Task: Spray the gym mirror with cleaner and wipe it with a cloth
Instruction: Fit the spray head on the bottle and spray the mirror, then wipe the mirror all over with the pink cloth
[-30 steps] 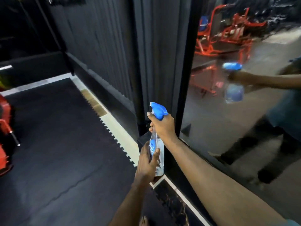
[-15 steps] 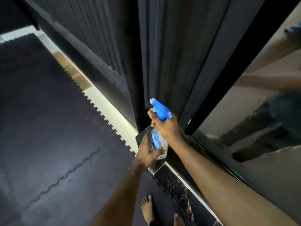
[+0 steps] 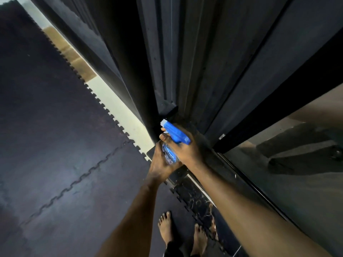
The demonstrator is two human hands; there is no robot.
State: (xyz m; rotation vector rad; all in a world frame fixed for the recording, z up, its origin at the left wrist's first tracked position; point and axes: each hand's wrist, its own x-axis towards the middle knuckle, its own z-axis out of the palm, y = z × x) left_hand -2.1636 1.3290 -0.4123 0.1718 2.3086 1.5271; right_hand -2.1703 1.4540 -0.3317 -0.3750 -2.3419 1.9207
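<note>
Between both hands, a clear plastic spray bottle with blue trigger head [image 3: 173,140] is being held, low beside the dark wall. Right hand [image 3: 187,148] is gripping the neck, fingers curled under the trigger; left hand [image 3: 161,163] is cupping the body from below. Dark-framed gym mirror [image 3: 297,164] is sitting right of the right hand. Bare feet [image 3: 166,229] are standing on black rubber mat [image 3: 55,145] below.

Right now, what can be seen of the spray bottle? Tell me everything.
The spray bottle has a blue plastic trigger head with a pale nozzle tip pointing up and left, and a clear body with a blue label. It is held low near the floor beside the dark wall, left of the mirror. The right hand grips the neck under the head; the left hand wraps the body from below. Its base is hidden.
</note>
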